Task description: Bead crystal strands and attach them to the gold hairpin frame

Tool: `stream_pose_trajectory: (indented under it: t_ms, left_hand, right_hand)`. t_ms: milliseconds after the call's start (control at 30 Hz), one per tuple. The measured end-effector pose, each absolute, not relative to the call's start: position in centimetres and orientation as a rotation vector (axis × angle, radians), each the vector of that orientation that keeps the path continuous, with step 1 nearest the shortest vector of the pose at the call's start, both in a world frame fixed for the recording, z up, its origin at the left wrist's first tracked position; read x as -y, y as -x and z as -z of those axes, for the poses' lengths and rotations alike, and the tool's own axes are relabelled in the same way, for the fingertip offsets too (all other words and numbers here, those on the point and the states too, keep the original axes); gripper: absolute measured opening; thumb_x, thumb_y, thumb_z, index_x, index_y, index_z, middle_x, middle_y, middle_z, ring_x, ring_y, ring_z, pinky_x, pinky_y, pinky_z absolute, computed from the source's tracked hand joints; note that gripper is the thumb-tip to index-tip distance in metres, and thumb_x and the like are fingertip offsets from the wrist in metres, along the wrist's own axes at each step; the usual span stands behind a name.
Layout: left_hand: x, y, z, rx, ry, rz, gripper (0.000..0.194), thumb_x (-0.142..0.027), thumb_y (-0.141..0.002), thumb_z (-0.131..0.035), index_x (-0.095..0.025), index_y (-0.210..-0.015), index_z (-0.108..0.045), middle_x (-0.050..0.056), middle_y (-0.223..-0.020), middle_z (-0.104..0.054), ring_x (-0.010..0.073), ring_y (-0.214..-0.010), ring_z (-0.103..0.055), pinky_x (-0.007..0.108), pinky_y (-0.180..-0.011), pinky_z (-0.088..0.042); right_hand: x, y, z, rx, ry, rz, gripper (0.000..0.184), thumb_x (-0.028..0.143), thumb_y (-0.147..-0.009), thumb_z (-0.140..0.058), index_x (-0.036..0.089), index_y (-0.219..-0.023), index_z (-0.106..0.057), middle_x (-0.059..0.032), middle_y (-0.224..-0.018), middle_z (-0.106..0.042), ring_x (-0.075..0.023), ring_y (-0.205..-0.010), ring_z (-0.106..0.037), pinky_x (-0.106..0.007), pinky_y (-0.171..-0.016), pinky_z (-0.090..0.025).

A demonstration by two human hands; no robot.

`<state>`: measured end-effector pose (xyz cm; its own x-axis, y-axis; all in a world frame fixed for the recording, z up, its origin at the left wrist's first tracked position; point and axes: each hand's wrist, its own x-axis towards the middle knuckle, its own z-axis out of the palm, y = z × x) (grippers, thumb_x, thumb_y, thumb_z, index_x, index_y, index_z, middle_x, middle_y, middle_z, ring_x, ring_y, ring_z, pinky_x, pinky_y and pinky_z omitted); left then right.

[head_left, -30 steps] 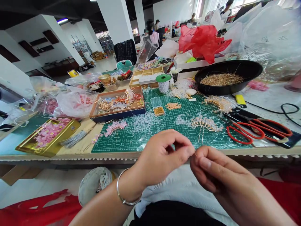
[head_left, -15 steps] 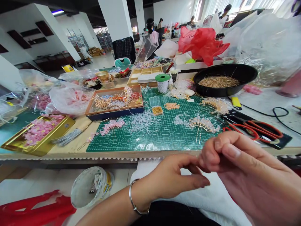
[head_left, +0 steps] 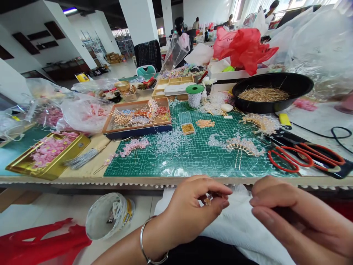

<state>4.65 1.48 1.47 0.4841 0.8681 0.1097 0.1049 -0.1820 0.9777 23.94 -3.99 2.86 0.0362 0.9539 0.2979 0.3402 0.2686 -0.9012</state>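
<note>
Over the white cloth [head_left: 234, 221] on my lap, my left hand [head_left: 190, 209] is closed in a pinch on a small peach-and-gold beaded piece [head_left: 207, 201]. Most of that piece is hidden by the fingers. My right hand [head_left: 300, 217], apart from the left one, has thumb and forefinger pressed together; whatever they hold, if anything, cannot be made out. Beyond the hands, a beaded hair comb [head_left: 239, 148] with gold prongs lies on the green cutting mat [head_left: 190, 169]. Peach petals [head_left: 205, 123], clear beads [head_left: 171, 141] and a little box of gold beads [head_left: 188, 128] are farther back.
Red-handled scissors [head_left: 289, 159] lie at the right. Behind them stands a black bowl [head_left: 306, 86] of gold pins. A shallow box [head_left: 110, 129] of ornaments and a gold tray [head_left: 79, 145] of pink flowers are at left. Below the table edge stands a white bucket [head_left: 95, 217].
My hands have drawn apart; they were touching before. The right hand has moved lower and to the right, and the beaded piece in my left hand now shows. The view has shifted slightly.
</note>
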Motion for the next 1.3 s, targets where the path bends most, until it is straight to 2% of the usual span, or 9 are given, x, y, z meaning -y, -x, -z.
stream_pose_trajectory:
  t_ms: [100,200,300,433,700,900,1033,1133,1300]
  left_hand:
    - [-1.2,-4.7,-1.5,-0.815,-1.389,-0.816,0.014,-0.029,-0.082,-0.075,-0.02,-0.092,-0.078,0.006,-0.083,-0.072,0.0159,-0.073,-0.063,0.026,-0.064,-0.047]
    - [-1.0,-4.7,-1.4,-0.778,-1.13,-0.762,0.019,-0.029,-0.078,-0.078,-0.018,-0.093,-0.077,0.004,-0.077,-0.068,0.0124,-0.063,-0.06,0.021,-0.052,-0.045]
    - [-0.8,-4.6,-1.3,-0.744,-1.003,-0.766,0.021,-0.029,-0.076,-0.08,-0.017,-0.092,-0.076,0.003,-0.076,-0.068,0.0109,-0.062,-0.06,0.018,-0.049,-0.044]
    - [-0.7,-4.6,-1.5,-0.728,-0.988,-0.774,0.02,-0.029,-0.076,-0.081,-0.017,-0.091,-0.077,0.005,-0.08,-0.07,0.0116,-0.066,-0.063,0.016,-0.048,-0.045]
    - [-0.6,-4.5,-1.9,-0.761,-1.132,-0.759,0.016,-0.025,-0.078,-0.077,-0.018,-0.093,-0.078,0.005,-0.081,-0.07,0.0105,-0.062,-0.06,0.018,-0.05,-0.045]
    - [-0.7,-4.1,-2.4,-0.771,-1.482,-0.847,0.012,-0.026,-0.085,-0.074,-0.019,-0.095,-0.078,0.006,-0.083,-0.073,0.015,-0.073,-0.063,0.027,-0.07,-0.049]
    - [-0.8,-3.8,-2.7,-0.778,-1.794,-0.907,0.014,-0.025,-0.091,-0.068,-0.018,-0.1,-0.076,0.006,-0.087,-0.075,0.0153,-0.081,-0.065,0.025,-0.077,-0.048]
    - [-0.9,-3.7,-2.6,-0.771,-1.888,-0.918,0.013,-0.023,-0.092,-0.067,-0.019,-0.101,-0.074,0.005,-0.087,-0.074,0.0142,-0.08,-0.066,0.024,-0.077,-0.049]
    - [-1.0,-3.9,-2.5,-0.713,-1.903,-1.051,0.011,-0.015,-0.086,-0.07,-0.017,-0.097,-0.073,0.004,-0.082,-0.073,0.0145,-0.074,-0.065,0.024,-0.071,-0.05]
  right_hand:
    - [3.9,-23.2,-2.5,1.772,1.155,-0.515,0.019,0.018,-0.081,-0.068,0.033,-0.091,-0.062,-0.0013,-0.081,-0.06,-0.0201,-0.074,-0.061,-0.028,-0.055,-0.051]
    - [4.1,-22.4,-2.7,1.737,1.223,-0.365,0.013,0.017,-0.082,-0.064,0.03,-0.084,-0.061,-0.0042,-0.093,-0.056,-0.02,-0.083,-0.06,-0.03,-0.064,-0.05]
    - [4.4,-22.1,-2.9,1.652,1.293,-0.378,0.014,0.017,-0.083,-0.062,0.028,-0.075,-0.059,-0.0049,-0.1,-0.054,-0.0212,-0.092,-0.058,-0.033,-0.075,-0.049]
    - [4.4,-22.6,-2.7,1.741,1.257,-0.389,0.012,0.017,-0.082,-0.062,0.027,-0.075,-0.059,-0.0053,-0.098,-0.055,-0.0214,-0.09,-0.059,-0.032,-0.07,-0.049]
    - [3.9,-23.2,-2.6,1.86,1.187,-0.311,0.013,0.014,-0.081,-0.062,0.027,-0.079,-0.057,-0.0051,-0.097,-0.055,-0.0182,-0.082,-0.061,-0.027,-0.064,-0.051]
    - [3.7,-23.2,-2.7,1.918,1.178,-0.283,0.014,0.014,-0.082,-0.061,0.027,-0.082,-0.054,-0.0053,-0.097,-0.054,-0.0179,-0.083,-0.062,-0.027,-0.063,-0.052]
    - [3.6,-23.1,-2.7,1.943,1.171,-0.27,0.015,0.014,-0.083,-0.06,0.027,-0.083,-0.052,-0.0051,-0.097,-0.054,-0.0174,-0.084,-0.063,-0.026,-0.065,-0.052]
    - [3.6,-23.1,-2.8,1.949,1.178,-0.275,0.016,0.013,-0.084,-0.058,0.026,-0.083,-0.051,-0.0055,-0.096,-0.054,-0.0177,-0.084,-0.064,-0.026,-0.064,-0.053]
    - [3.5,-23.2,-2.9,1.991,1.186,-0.191,0.014,0.013,-0.083,-0.056,0.025,-0.081,-0.05,-0.0041,-0.098,-0.052,-0.0142,-0.081,-0.062,-0.022,-0.06,-0.052]
